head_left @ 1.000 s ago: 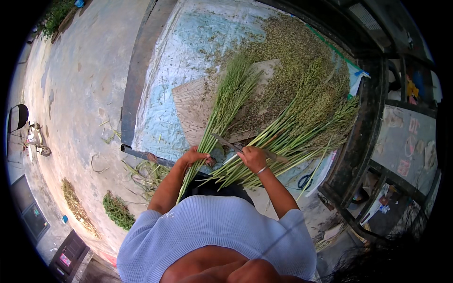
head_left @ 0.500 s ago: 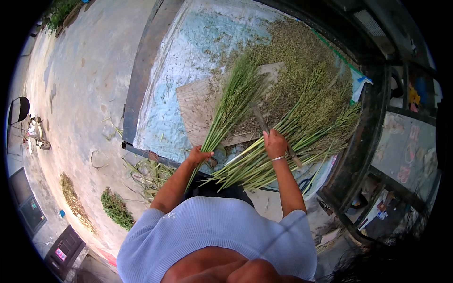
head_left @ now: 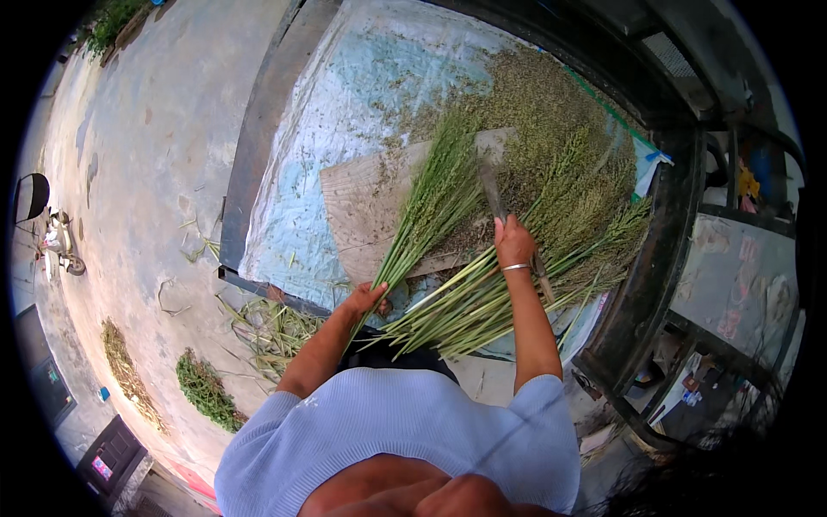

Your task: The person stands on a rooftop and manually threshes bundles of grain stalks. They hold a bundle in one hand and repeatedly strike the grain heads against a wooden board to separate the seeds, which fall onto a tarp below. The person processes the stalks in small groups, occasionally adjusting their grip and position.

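By the left hand (head_left: 369,298), fingers clamped round its stems (head_left: 392,261), the bunch (head_left: 422,211) is being held, apparently to leave its heads (head_left: 450,159) free over the board (head_left: 362,207). By the right hand's (head_left: 514,242) closed fingers, the knife (head_left: 492,191) is being gripped beside them. Board and loose stalks (head_left: 461,314) are being borne by a littered sheet (head_left: 362,77), bordered by concrete (head_left: 164,155).

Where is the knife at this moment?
In the head view, the knife is in the right hand, a little right of the picture's centre, with the green bunch held in the left hand just to its left.
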`<state>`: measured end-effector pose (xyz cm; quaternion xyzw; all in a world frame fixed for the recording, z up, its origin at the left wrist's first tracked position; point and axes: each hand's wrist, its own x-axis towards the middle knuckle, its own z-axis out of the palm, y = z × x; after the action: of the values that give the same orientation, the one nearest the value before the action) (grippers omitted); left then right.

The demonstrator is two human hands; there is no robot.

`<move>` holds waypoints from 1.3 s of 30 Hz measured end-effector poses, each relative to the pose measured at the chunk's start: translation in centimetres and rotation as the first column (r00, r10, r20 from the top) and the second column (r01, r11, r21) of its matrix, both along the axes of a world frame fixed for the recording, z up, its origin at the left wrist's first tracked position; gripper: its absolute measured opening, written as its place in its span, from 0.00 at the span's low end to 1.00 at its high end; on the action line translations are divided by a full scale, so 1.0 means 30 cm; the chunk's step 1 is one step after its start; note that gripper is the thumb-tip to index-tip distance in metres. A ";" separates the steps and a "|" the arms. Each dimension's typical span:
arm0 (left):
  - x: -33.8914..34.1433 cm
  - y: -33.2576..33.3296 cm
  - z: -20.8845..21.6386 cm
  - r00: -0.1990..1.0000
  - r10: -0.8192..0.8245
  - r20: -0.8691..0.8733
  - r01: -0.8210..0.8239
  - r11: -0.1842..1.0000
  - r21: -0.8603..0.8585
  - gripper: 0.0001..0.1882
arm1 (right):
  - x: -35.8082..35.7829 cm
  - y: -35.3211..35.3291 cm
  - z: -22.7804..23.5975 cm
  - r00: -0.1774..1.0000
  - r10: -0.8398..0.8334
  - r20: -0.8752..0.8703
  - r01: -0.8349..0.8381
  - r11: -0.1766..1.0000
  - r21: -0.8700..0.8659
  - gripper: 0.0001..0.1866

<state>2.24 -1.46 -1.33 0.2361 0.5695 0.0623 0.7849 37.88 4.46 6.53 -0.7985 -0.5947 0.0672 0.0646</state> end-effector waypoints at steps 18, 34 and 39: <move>-0.073 -0.084 -0.025 0.983 -0.070 -0.172 0.130 0.922 0.365 0.15 | 0.034 0.007 0.012 1.000 0.027 -0.015 -0.027 1.000 0.004 0.19; -0.016 0.043 0.147 0.053 -0.120 -0.991 0.998 -0.028 0.057 0.41 | -0.347 -0.129 0.017 0.862 0.463 -0.207 -0.433 0.884 0.177 0.15; -0.054 0.061 0.109 0.149 -0.215 -0.965 0.989 0.024 0.147 0.40 | -0.065 -0.006 -0.144 0.956 0.291 -0.016 -0.291 0.948 -0.129 0.18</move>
<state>0.62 0.38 1.93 0.8293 0.5039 -0.1886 0.1507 35.93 4.29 2.21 -0.7047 -0.7004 0.1134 0.0010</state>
